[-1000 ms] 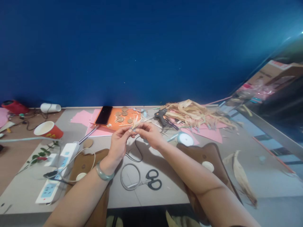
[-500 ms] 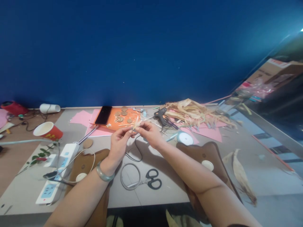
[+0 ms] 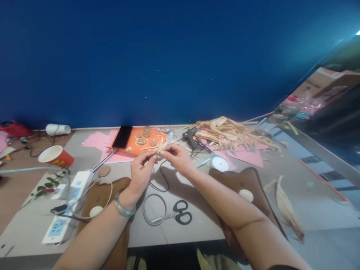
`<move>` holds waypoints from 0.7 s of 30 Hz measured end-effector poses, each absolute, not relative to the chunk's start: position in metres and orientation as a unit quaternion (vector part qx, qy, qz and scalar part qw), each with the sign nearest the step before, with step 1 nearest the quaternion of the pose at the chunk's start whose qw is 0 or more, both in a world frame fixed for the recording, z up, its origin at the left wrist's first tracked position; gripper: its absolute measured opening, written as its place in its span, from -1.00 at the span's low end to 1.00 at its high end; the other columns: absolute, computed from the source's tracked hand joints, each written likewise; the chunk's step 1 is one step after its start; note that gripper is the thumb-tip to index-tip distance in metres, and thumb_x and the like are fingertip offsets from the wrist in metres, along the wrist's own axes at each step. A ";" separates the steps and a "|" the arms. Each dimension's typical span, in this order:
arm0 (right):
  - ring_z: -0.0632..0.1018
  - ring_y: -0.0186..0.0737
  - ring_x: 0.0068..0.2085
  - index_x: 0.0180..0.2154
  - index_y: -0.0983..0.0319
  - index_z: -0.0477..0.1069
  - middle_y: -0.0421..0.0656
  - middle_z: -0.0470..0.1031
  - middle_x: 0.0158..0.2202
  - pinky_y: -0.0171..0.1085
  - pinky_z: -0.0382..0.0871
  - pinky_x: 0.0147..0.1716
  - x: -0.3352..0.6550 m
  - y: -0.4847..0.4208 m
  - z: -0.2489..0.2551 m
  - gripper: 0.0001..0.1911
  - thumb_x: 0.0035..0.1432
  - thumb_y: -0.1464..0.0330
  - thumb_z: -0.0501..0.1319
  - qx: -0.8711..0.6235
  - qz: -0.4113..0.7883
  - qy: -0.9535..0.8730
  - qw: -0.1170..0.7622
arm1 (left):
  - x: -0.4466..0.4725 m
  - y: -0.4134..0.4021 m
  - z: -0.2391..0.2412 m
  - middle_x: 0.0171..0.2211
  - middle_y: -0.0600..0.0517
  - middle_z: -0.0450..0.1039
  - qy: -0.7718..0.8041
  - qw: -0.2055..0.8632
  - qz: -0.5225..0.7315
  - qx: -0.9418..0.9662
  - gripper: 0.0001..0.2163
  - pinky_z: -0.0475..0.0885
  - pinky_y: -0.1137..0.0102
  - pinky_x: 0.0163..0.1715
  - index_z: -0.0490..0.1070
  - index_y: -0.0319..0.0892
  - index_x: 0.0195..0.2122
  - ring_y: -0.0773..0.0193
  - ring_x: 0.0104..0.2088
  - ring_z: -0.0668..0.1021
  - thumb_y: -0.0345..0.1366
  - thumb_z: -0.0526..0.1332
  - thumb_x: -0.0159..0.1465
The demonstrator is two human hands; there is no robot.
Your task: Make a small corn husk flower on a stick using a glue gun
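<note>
Between my two hands, over the middle of the table, is a small pale strip of dried corn husk (image 3: 160, 145). My left hand (image 3: 140, 170) pinches its lower part with thumb and forefinger; a greenish bangle circles that wrist. My right hand (image 3: 178, 160) closes on it from the other side, fingertips touching or nearly touching the left ones. Just behind the hands lies a black glue gun (image 3: 190, 138). Beyond it to the right is a heap of dried corn husks (image 3: 222, 129) on pink paper. Black-handled scissors (image 3: 182, 217) lie below the hands, beside a looped grey cable (image 3: 144, 210).
Round discs (image 3: 146, 134) and a phone (image 3: 122, 137) rest on orange paper. A ribbon spool (image 3: 219, 164) lies right. Brown pads (image 3: 242, 176) are under both arms. A power strip (image 3: 60, 225) with cables and a red paper cup (image 3: 63, 157) stand left. Behind rises a blue wall.
Both hands stay in nearly the same place, still pinching the husk strip, which now stands slightly more upright. The whole view has shifted a few pixels.
</note>
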State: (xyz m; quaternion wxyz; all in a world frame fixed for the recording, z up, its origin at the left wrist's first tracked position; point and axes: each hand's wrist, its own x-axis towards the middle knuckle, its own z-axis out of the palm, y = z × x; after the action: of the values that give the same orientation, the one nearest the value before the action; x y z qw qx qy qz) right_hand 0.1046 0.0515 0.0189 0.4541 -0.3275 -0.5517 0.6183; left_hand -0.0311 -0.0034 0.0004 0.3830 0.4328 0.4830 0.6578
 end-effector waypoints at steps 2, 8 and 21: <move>0.53 -0.29 -0.41 -0.47 0.23 0.44 -0.22 0.50 -0.49 -0.23 0.50 -0.31 0.105 0.052 0.017 -0.69 -0.09 0.15 0.41 -0.328 0.616 -0.552 0.456 | -0.032 -0.003 -0.001 -0.34 -0.02 0.58 0.487 0.358 0.657 0.451 -0.84 0.45 0.37 -0.27 0.61 -0.13 -0.25 0.27 -0.40 0.57 -0.31 0.35 0.12; 0.53 -0.29 -0.41 -0.50 0.24 0.42 -0.22 0.50 -0.49 -0.21 0.51 -0.28 0.105 0.052 0.016 -0.69 -0.08 0.16 0.41 -0.320 0.615 -0.553 0.462 | -0.033 -0.002 -0.006 -0.34 0.00 0.57 0.489 0.299 0.643 0.508 -0.84 0.42 0.37 -0.25 0.61 -0.07 -0.24 0.28 -0.41 0.53 -0.32 0.33 0.14; 0.49 -0.32 -0.43 -0.51 0.24 0.43 -0.22 0.47 -0.51 -0.26 0.48 -0.34 0.106 0.053 0.018 -0.68 -0.10 0.15 0.42 -0.328 0.599 -0.556 0.474 | -0.032 -0.010 -0.001 -0.30 -0.04 0.56 0.491 0.224 0.619 0.571 -0.81 0.39 0.32 -0.15 0.59 -0.08 -0.18 0.19 -0.29 0.53 -0.31 0.30 0.17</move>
State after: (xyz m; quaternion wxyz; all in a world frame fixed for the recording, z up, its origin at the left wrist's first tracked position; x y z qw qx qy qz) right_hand 0.1063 0.0530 0.0175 0.4742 -0.3282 -0.5556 0.5989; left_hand -0.0320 -0.0096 -0.0013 0.2238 0.5706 0.4915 0.6187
